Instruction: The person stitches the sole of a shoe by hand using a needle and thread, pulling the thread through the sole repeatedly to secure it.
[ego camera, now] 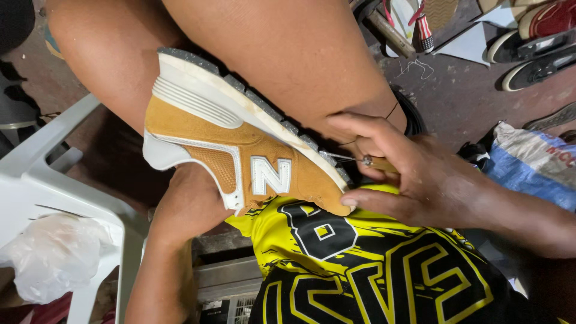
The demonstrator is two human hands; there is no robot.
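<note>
A tan suede sneaker (240, 141) with a white sole and a white emblem on its side lies sole-up across my lap, pressed against my thigh. My left hand (192, 201) is under it, inside or behind the shoe's opening, holding it up. At the toe end my right hand (414, 174) grips a wooden-handled awl (379, 162). Its metal point, with a thin thread, touches the seam between sole and upper. My thumb rests against the toe.
A white plastic chair (42, 174) with a crumpled plastic bag (54, 255) stands at the left. Several shoes and sandals (534, 42) lie on the floor at the top right, beside a blue-and-white sack (534, 165). My yellow-and-black shirt (366, 270) fills the bottom.
</note>
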